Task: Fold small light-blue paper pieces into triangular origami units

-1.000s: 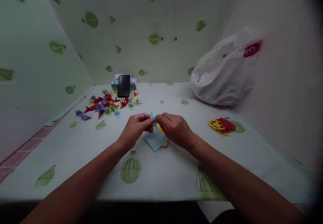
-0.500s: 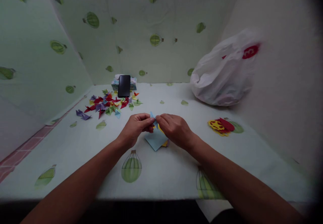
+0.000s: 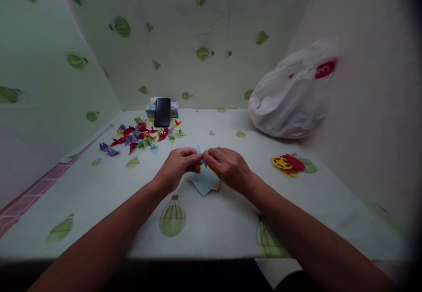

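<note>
A small folded piece of blue paper (image 3: pixel 198 149) is held between my two hands, above the middle of the table. My left hand (image 3: pixel 180 165) pinches it between thumb and fingers from the left. From the right, my right hand (image 3: pixel 228 165) has its fingertips closed on the same piece; its fingers cover part of the paper. Directly below lies a stack of square paper sheets (image 3: pixel 203 184), light blue on top, with yellow edges showing underneath. Several folded paper cranes (image 3: pixel 132 138) in red, purple, green, yellow and blue lie heaped at the back left.
A black phone (image 3: pixel 162 112) leans on a tissue box (image 3: pixel 150 109) behind the cranes. At the back right stands a white plastic bag (image 3: pixel 286 103). Red and yellow cut-out shapes (image 3: pixel 282 164) lie right of my hands on the balloon-print cloth (image 3: pixel 211 235).
Both hands stay in nearly the same place, still pinching the blue paper. The folded piece looks slightly turned between the fingertips.
</note>
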`<state>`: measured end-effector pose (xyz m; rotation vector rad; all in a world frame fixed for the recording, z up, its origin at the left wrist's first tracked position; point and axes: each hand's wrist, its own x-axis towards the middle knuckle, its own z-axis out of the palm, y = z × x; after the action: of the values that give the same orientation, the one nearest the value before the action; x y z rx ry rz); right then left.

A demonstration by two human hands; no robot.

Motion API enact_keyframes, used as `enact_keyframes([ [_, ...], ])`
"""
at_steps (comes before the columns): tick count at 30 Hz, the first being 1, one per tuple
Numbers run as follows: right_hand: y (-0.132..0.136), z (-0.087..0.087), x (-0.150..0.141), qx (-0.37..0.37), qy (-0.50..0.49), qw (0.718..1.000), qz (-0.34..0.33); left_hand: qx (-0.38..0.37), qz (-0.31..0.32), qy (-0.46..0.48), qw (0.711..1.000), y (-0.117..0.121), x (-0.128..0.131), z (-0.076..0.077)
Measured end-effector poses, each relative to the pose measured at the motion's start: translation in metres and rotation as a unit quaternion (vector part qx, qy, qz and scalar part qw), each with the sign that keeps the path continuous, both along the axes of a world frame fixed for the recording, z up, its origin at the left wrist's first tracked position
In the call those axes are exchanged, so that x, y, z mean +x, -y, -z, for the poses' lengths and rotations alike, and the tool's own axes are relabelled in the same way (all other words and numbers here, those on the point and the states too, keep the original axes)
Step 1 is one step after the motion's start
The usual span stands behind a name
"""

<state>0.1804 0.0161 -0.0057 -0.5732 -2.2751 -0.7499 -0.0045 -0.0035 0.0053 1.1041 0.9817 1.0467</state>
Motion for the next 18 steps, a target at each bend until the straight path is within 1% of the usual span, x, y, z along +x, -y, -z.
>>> enact_keyframes([
  [3, 0.000, 0.000, 0.001, 0.007, -0.002, 1.000, -0.003, -0.003, 0.002, 0.000, 1.000, 0.001, 0.000, -0.002],
  [6, -0.001, 0.002, 0.001, -0.003, -0.003, 1.000, -0.009, -0.004, -0.007, -0.010, 1.000, 0.001, 0.001, -0.003],
  [8, -0.002, 0.005, 0.001, -0.034, -0.017, 0.999, -0.018, 0.002, -0.015, -0.021, 1.000, 0.001, 0.002, -0.004],
  [10, -0.002, 0.008, -0.001, -0.096, -0.061, 0.993, -0.034, 0.013, -0.025, -0.033, 0.999, 0.000, 0.002, -0.004],
  [12, -0.002, 0.010, -0.002, -0.184, -0.134, 0.972, -0.059, 0.026, -0.034, -0.048, 0.998, 0.000, 0.002, -0.004],
  [14, -0.002, 0.010, -0.003, -0.283, -0.203, 0.934, -0.076, 0.039, -0.040, -0.068, 0.996, 0.001, 0.002, -0.004],
  [16, -0.002, 0.008, -0.003, -0.368, -0.242, 0.894, -0.081, 0.055, -0.041, -0.096, 0.993, 0.001, 0.002, -0.004],
  [18, -0.001, 0.006, -0.003, -0.425, -0.251, 0.866, -0.079, 0.074, -0.046, -0.131, 0.987, 0.002, 0.003, -0.003],
])
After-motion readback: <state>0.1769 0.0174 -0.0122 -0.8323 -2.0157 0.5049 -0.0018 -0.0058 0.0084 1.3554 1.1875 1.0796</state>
